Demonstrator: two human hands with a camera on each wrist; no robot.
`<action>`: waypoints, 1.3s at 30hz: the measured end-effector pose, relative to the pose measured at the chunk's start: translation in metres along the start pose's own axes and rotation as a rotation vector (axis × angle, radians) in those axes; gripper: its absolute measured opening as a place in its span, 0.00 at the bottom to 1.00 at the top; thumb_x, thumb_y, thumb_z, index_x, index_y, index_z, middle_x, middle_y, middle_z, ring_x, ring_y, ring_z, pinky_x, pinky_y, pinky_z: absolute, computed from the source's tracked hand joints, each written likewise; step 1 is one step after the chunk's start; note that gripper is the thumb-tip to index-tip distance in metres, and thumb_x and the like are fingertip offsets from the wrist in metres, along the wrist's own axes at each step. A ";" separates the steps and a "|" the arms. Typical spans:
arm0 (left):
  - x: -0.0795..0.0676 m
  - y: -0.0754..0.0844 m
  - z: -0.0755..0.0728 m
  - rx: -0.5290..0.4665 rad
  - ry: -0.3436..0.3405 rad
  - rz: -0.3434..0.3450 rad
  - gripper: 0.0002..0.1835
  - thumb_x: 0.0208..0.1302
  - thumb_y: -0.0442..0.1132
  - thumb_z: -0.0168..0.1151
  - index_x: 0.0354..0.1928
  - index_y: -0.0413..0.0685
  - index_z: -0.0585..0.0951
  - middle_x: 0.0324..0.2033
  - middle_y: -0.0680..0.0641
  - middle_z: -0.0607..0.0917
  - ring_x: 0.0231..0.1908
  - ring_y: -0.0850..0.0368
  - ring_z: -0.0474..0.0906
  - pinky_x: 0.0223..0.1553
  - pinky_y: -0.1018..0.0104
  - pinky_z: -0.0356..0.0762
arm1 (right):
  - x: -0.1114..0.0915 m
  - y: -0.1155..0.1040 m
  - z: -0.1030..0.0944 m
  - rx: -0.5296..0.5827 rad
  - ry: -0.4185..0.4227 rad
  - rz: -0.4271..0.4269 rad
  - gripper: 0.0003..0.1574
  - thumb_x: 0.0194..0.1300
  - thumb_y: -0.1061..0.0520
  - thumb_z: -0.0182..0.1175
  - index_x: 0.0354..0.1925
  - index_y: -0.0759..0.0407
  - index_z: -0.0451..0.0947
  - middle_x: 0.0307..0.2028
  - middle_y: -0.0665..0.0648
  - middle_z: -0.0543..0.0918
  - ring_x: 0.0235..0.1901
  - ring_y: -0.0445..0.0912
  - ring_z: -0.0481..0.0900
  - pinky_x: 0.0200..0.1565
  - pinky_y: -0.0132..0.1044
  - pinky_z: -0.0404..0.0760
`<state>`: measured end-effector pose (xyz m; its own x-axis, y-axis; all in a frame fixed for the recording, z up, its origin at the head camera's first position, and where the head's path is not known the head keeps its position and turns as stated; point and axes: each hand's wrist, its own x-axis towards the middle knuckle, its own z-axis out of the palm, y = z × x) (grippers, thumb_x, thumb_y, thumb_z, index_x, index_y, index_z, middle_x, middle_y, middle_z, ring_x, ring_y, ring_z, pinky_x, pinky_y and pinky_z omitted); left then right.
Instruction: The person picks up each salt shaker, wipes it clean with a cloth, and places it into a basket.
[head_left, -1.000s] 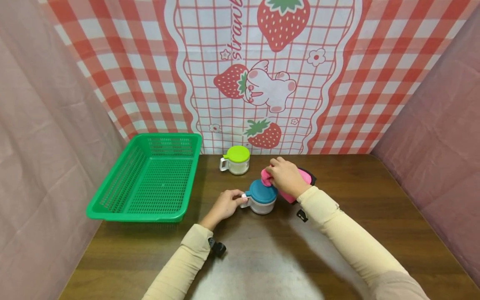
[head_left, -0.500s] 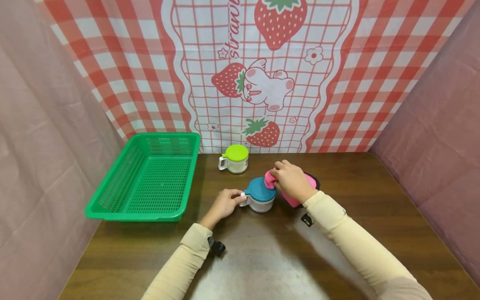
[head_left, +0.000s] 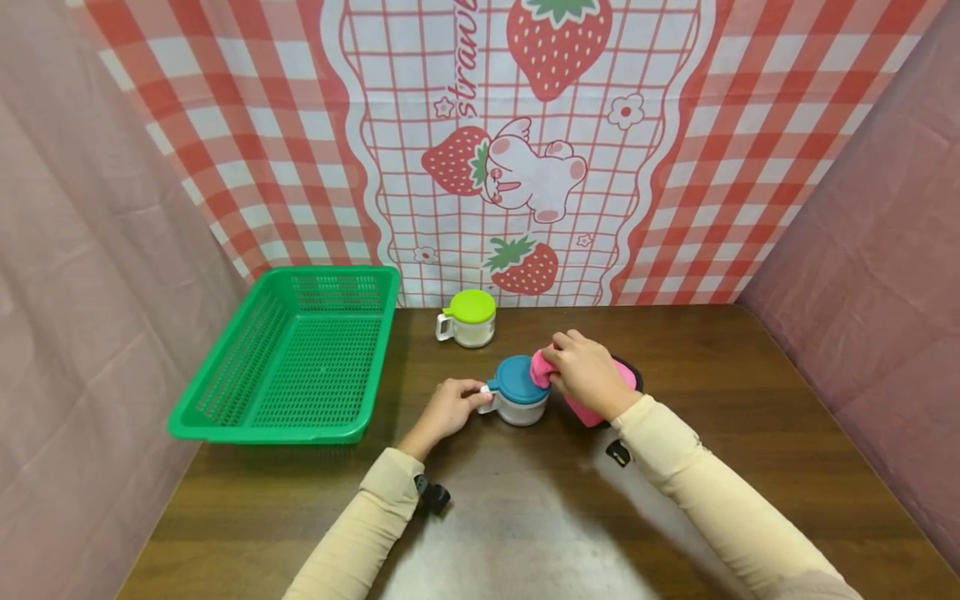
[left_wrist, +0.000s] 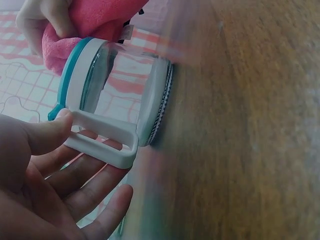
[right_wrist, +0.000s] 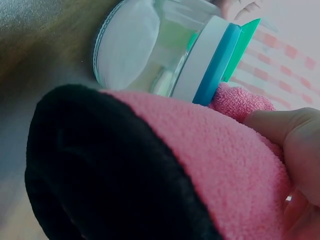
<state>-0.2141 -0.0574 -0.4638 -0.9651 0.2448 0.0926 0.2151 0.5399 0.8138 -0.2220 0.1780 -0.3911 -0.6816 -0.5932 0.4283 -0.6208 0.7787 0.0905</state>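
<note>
A clear jar with a blue lid (head_left: 517, 379) stands upright on the table, its white handle (left_wrist: 107, 127) turned to the left. My left hand (head_left: 450, 408) pinches that handle, thumb on top and fingers behind it in the left wrist view. Bunched in my right hand (head_left: 588, 375) is a pink cloth (head_left: 542, 371), pressed against the right edge of the lid. The rest of the cloth (right_wrist: 210, 145) hangs down beside the jar and shows a black side. Part of the lid is covered by the cloth.
Behind the blue-lidded jar stands a similar jar with a lime-green lid (head_left: 473, 308). A green plastic basket (head_left: 386, 358) sits on the left of the wooden table (head_left: 712, 400). A checked strawberry curtain (head_left: 690, 208) closes off the back.
My right hand has moved right and a little toward me, drawing the cloth along the lid's right edge. The left hand keeps its grip on the handle, and the jar stays in place.
</note>
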 end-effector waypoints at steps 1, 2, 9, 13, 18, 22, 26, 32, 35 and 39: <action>0.000 0.000 0.000 -0.001 -0.001 -0.001 0.12 0.64 0.41 0.64 0.43 0.40 0.86 0.36 0.45 0.88 0.41 0.52 0.82 0.46 0.60 0.78 | -0.001 0.000 0.000 -0.002 0.001 0.000 0.12 0.48 0.60 0.74 0.35 0.59 0.85 0.30 0.57 0.79 0.33 0.51 0.75 0.29 0.44 0.80; 0.000 0.000 0.000 -0.001 -0.001 -0.001 0.12 0.64 0.41 0.64 0.43 0.40 0.86 0.37 0.45 0.88 0.41 0.52 0.82 0.46 0.60 0.78 | -0.001 -0.001 -0.001 -0.002 0.002 -0.001 0.13 0.48 0.60 0.74 0.35 0.58 0.85 0.30 0.57 0.79 0.33 0.51 0.75 0.29 0.44 0.80; -0.001 -0.001 0.000 0.000 0.000 0.003 0.13 0.63 0.41 0.64 0.44 0.40 0.86 0.37 0.44 0.88 0.41 0.52 0.82 0.45 0.60 0.79 | -0.005 -0.005 0.000 -0.009 0.036 -0.023 0.11 0.45 0.62 0.73 0.28 0.57 0.81 0.28 0.56 0.77 0.31 0.51 0.74 0.27 0.44 0.78; -0.001 -0.001 0.000 -0.003 0.002 -0.003 0.13 0.63 0.41 0.64 0.44 0.40 0.86 0.38 0.43 0.89 0.43 0.50 0.83 0.47 0.58 0.79 | -0.006 -0.007 0.002 -0.017 0.055 -0.042 0.12 0.44 0.61 0.74 0.27 0.57 0.80 0.27 0.56 0.76 0.30 0.51 0.74 0.27 0.44 0.78; -0.001 0.000 0.000 -0.007 0.002 -0.005 0.13 0.63 0.41 0.64 0.44 0.40 0.86 0.38 0.43 0.89 0.43 0.50 0.83 0.47 0.58 0.79 | -0.007 -0.010 0.002 -0.015 0.063 -0.075 0.13 0.44 0.60 0.75 0.28 0.57 0.80 0.28 0.56 0.77 0.30 0.50 0.73 0.29 0.42 0.78; -0.001 0.000 -0.001 -0.014 0.005 -0.011 0.13 0.63 0.41 0.64 0.44 0.40 0.86 0.38 0.43 0.89 0.43 0.50 0.82 0.47 0.58 0.78 | -0.007 -0.014 0.000 -0.009 0.067 -0.094 0.14 0.43 0.60 0.76 0.29 0.57 0.81 0.28 0.56 0.77 0.30 0.50 0.73 0.30 0.42 0.78; 0.000 0.001 -0.001 -0.008 0.008 -0.005 0.12 0.63 0.41 0.64 0.44 0.40 0.86 0.37 0.44 0.88 0.42 0.51 0.82 0.47 0.59 0.78 | -0.005 -0.019 -0.002 -0.019 0.069 -0.126 0.13 0.43 0.60 0.75 0.29 0.57 0.81 0.28 0.56 0.77 0.30 0.50 0.73 0.31 0.42 0.78; 0.000 0.001 -0.002 0.017 -0.007 0.016 0.11 0.64 0.40 0.64 0.43 0.41 0.86 0.35 0.45 0.88 0.40 0.52 0.81 0.46 0.60 0.77 | 0.000 -0.028 -0.001 -0.045 0.074 -0.168 0.13 0.42 0.59 0.75 0.28 0.56 0.81 0.30 0.55 0.79 0.32 0.50 0.74 0.32 0.42 0.77; 0.000 0.000 -0.003 0.026 -0.019 0.028 0.11 0.64 0.41 0.63 0.43 0.42 0.86 0.35 0.45 0.88 0.39 0.53 0.81 0.45 0.61 0.77 | 0.003 -0.033 0.000 -0.057 0.070 -0.189 0.12 0.43 0.59 0.75 0.28 0.57 0.82 0.30 0.55 0.80 0.32 0.50 0.75 0.31 0.42 0.77; -0.001 -0.002 -0.002 0.033 -0.028 0.038 0.11 0.65 0.41 0.62 0.44 0.41 0.86 0.35 0.46 0.88 0.38 0.54 0.80 0.44 0.62 0.77 | 0.009 -0.037 0.001 -0.065 0.058 -0.207 0.10 0.45 0.59 0.74 0.28 0.58 0.83 0.30 0.55 0.81 0.32 0.50 0.74 0.31 0.42 0.76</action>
<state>-0.2142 -0.0605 -0.4642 -0.9517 0.2878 0.1067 0.2566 0.5556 0.7908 -0.2052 0.1437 -0.3920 -0.5180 -0.7305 0.4451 -0.7176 0.6543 0.2387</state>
